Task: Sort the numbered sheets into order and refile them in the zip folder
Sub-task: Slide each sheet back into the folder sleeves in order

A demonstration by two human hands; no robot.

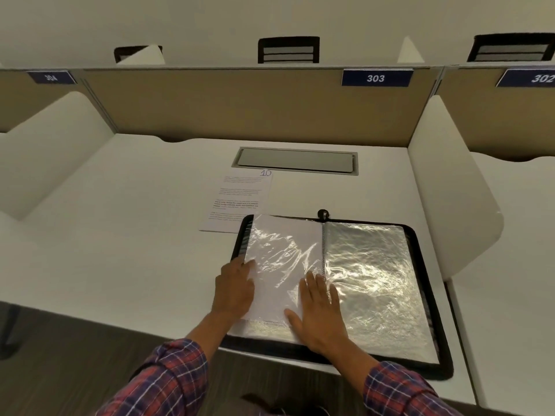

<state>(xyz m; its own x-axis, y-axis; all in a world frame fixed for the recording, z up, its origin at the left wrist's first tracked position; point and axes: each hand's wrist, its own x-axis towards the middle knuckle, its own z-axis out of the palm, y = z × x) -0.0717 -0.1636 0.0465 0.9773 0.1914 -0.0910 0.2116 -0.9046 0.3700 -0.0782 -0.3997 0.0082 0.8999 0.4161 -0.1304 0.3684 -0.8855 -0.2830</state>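
- Head view: the zip folder (pixel 444 366) lies open on the desk (pixel 135 220) right under both hands, its spiral spine (pixel 323 250) running away from the person.
- The right hand (pixel 319 313) lies palm-down on the near part of the left sleeve (pixel 285 250), just beside the spine. Its fingers (pixel 310 283) are straight and spread, pressing the plastic flat.
- The left hand (pixel 235 291) sits at that sleeve's outer edge, with its fingers (pixel 244 267) close together and their tips on the edge. The thumb is hidden, so I cannot tell whether it pinches the plastic or only touches it.
- Sheet 10 (pixel 237 199) lies on the desk beyond the left fingers, straight ahead of them and away from the person. Its long axis runs roughly parallel to the spine, and its near end is covered by the folder's far left corner.
- The left hand is the nearer one to that sheet (the right would have to cross the folder), so a reach for it would likely fall to the left.
- The folder is black-rimmed, with a zip pull (pixel 322 214) at the far end of the spine. Its clear sleeves are crinkled and glare under the light.
- The left sleeve shows white paper beneath the plastic, with no number legible. The right sleeve (pixel 372 280) looks silvery and empty, though the glare makes that uncertain.
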